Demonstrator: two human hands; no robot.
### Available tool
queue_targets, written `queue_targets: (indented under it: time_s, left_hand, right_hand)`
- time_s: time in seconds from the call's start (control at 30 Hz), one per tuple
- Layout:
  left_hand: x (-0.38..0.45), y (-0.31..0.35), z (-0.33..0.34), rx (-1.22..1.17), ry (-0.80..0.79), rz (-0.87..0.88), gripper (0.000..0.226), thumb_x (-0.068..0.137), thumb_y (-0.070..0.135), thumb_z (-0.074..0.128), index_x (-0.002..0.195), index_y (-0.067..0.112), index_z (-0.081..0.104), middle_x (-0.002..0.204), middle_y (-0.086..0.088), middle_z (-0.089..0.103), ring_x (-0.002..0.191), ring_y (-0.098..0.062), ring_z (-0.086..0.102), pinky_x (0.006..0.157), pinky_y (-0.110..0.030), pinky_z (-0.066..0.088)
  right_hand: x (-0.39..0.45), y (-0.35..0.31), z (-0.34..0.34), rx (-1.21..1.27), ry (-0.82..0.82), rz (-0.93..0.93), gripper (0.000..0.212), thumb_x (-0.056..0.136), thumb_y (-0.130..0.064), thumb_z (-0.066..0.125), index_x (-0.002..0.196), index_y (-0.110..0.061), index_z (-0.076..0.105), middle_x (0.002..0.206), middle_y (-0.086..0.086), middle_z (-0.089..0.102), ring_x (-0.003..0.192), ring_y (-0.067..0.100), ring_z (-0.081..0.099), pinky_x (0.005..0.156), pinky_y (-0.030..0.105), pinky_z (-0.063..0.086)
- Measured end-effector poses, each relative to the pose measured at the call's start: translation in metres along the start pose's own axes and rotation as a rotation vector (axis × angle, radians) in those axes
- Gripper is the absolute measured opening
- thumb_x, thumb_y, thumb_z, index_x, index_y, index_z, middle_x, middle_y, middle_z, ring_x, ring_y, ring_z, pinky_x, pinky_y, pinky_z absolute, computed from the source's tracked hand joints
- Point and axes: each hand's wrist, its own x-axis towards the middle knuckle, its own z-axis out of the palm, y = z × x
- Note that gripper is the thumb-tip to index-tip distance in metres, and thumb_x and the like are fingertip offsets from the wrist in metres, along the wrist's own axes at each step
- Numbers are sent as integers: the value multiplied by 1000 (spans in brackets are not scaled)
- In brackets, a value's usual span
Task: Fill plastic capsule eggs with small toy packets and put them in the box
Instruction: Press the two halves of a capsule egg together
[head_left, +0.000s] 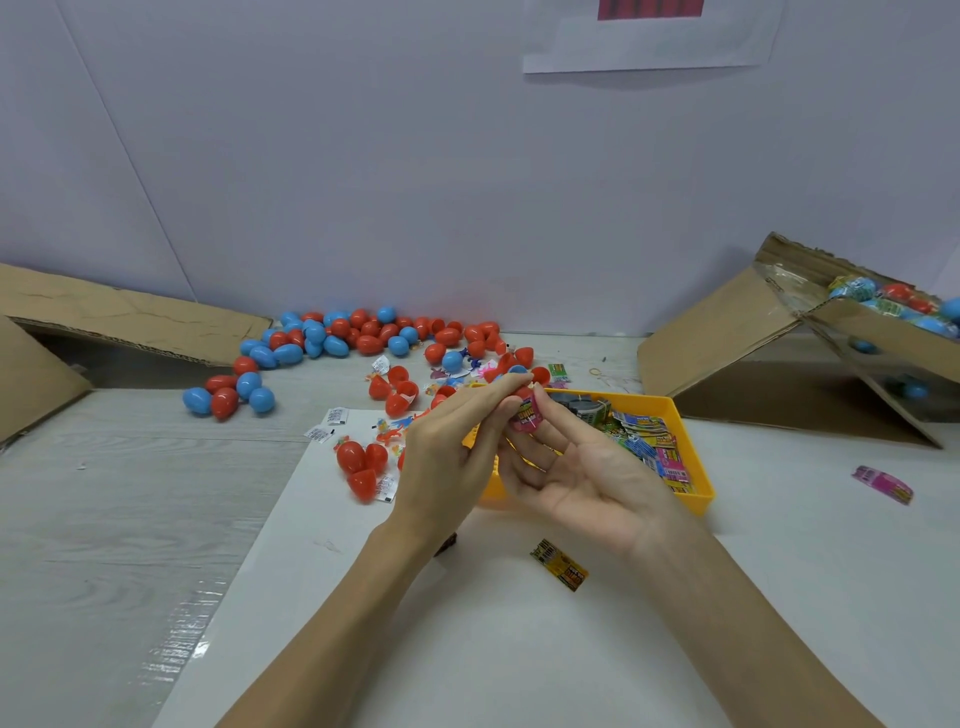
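Left hand: we are pinching the top of a pink toy packet (525, 415) with our left hand (452, 457), its fingertips closing over a red capsule piece just above the packet.
Right hand: we are cradling the same packet from below and behind with our right hand (576, 467), its fingers curling up round it, so both hands are meeting on 1 item above the near edge of the yellow tray (696, 488).
Step in hand: we are judging this as the filling step, the packet being worked into a capsule half; how far in it sits we cannot tell.
Next move: we are thinking it calls for closing the 2 halves squarely, then carrying the egg right to the cardboard box (878, 322), where finished eggs are lying.
Surface, left to right: we are seeing a flattened cardboard flap (124, 322), a heap of red and blue capsule eggs (343, 332), open red halves (363, 462), a white sheet (363, 597), a loose yellow packet (560, 564) and a pink packet (884, 484).
Room: we are facing a pale wall (363, 156) with a paper notice (649, 36) hanging on it.
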Motion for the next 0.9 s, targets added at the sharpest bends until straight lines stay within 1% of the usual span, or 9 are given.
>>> queue_targets:
  time_s: [0.17,0.23,0.33,0.47,0.53,0.6,0.73,0.83,0.9]
  left_hand:
    - [-1,3,3,-4,-1,-6,29,102,13,59,128,8,70,121,1,73,116,-7,67,94,-27,56]
    - [-1,4,3,-12,6,-13,28,101,11,59,127,8,70,120,1,74,115,-7,67,93,-25,56]
    - [-1,5,4,-13,23,-35,28,100,10,61,126,7,71,119,2,74,113,-4,68,91,-22,56]
    - [0,7,5,-79,8,-101,27,101,12,61,126,8,71,120,2,74,114,-8,68,93,-27,57]
    - [2,7,5,-123,-62,-141,29,101,16,63,129,12,68,123,5,72,117,-11,66,95,-27,55]
    - [4,6,2,-82,-103,-136,33,97,15,69,130,13,66,123,7,70,117,-10,64,95,-25,53]
    - [5,0,-4,38,-128,-78,39,92,8,75,129,10,66,121,2,69,114,-3,60,96,-20,51]
    - [5,0,-4,29,-178,-37,43,89,3,75,130,10,65,125,0,67,119,-2,58,100,-16,47]
    - [4,0,-3,59,-194,-19,44,88,0,76,130,8,66,127,-2,66,120,-11,60,101,-21,49]
  right_hand:
    - [0,1,1,-77,36,-78,54,86,-30,81,129,-1,68,107,17,77,91,25,78,75,33,62]
    - [0,1,1,-106,45,-129,46,88,-31,79,123,-2,71,106,17,78,92,24,79,71,31,62]
    - [2,3,0,-155,47,-208,32,91,-31,76,111,-6,75,107,17,78,96,25,78,71,31,62]
    - [5,5,-3,-284,55,-306,28,94,-36,71,98,-10,80,105,15,79,99,25,77,77,31,63]
    - [6,4,-5,-400,66,-392,33,94,-41,68,103,-12,80,106,10,79,103,23,76,80,31,62]
    - [7,3,-6,-518,88,-477,36,94,-46,64,110,-17,79,106,5,80,104,19,76,80,28,62]
    - [7,2,-7,-795,170,-563,45,88,-58,66,113,-22,75,97,-3,81,92,14,78,81,33,64]
    - [8,3,-11,-885,211,-601,41,86,-50,75,117,-23,76,94,-9,80,88,9,77,80,30,64]
    - [7,4,-10,-864,238,-629,30,86,-44,79,111,-27,76,90,-12,79,86,8,77,71,23,62]
